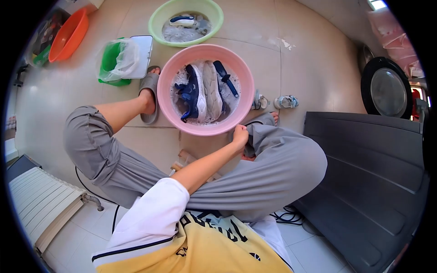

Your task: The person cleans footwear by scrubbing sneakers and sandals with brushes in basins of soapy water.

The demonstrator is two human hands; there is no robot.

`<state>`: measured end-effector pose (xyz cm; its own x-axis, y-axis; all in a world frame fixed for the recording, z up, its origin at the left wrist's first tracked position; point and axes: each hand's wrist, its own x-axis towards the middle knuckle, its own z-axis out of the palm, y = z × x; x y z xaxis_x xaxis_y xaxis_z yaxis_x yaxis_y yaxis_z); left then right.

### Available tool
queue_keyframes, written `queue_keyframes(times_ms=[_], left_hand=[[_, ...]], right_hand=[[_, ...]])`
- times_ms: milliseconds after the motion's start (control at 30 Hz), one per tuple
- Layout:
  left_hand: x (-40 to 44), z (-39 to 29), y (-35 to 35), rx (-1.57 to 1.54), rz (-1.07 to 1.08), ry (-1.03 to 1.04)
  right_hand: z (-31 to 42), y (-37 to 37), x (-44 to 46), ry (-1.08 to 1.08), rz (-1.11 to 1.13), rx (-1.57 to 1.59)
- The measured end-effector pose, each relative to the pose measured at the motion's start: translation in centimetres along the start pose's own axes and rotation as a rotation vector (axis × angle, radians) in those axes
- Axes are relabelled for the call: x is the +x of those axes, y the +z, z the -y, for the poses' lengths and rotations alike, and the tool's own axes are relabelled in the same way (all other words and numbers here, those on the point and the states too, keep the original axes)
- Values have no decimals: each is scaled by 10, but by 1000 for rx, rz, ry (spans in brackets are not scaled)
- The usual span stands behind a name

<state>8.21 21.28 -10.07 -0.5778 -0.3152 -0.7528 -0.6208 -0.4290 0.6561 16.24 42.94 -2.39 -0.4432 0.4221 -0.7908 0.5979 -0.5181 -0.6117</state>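
My left hand (240, 135) is closed on the grey trouser leg (264, 141) near my right ankle, its arm reaching across my lap. A little skin shows below it at the cloth's edge; I cannot tell whether it is my right hand, and the right arm is hidden behind the leg. Just beyond my left hand stands a pink basin (205, 129) of soapy water. Inside lie a navy shoe (193, 93) on its side, a shoe with its pale sole (211, 91) showing, and a dark blue brush (226, 78).
A green basin (157, 22) with a brush (182, 21) in sudsy water stands behind. Left are a green bin (109, 63) with a plastic bag and an orange basin (68, 34). Sandals (286, 101) lie right of the pink basin, near a dark grey panel (364, 177).
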Motion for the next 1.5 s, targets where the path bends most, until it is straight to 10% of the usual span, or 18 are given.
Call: queue_keyframes(times_ms=[133, 300, 467, 567, 667, 800, 1067, 1200, 1300, 1500], left_hand=[[-42, -50, 0, 233, 358, -133], [-78, -122, 14, -275, 686, -159], [-190, -213, -33, 294, 636, 670], [-166, -195, -32, 308, 758, 775], [-125, -187, -4, 381, 636, 460], [-68, -181, 41, 1035, 1070, 336], [-69, -204, 60, 926, 1079, 264], [-111, -254, 52, 629, 1012, 403], [-188, -284, -6, 664, 1191, 1182], [-215, -181, -108, 1195, 1205, 1270]], right_hand=[[24, 14, -26, -43, 87, 75], [71, 35, -75, -153, 295, 202], [118, 88, -223, -385, 198, 60], [105, 82, -171, -288, 197, 165], [77, 63, -98, -1001, -36, -591], [86, 90, -45, -467, 191, -196], [139, 134, -30, -303, 465, -278], [213, 156, -123, -467, 650, -665], [207, 133, -235, -819, 583, -1256], [95, 79, -271, -893, 818, -1847]])
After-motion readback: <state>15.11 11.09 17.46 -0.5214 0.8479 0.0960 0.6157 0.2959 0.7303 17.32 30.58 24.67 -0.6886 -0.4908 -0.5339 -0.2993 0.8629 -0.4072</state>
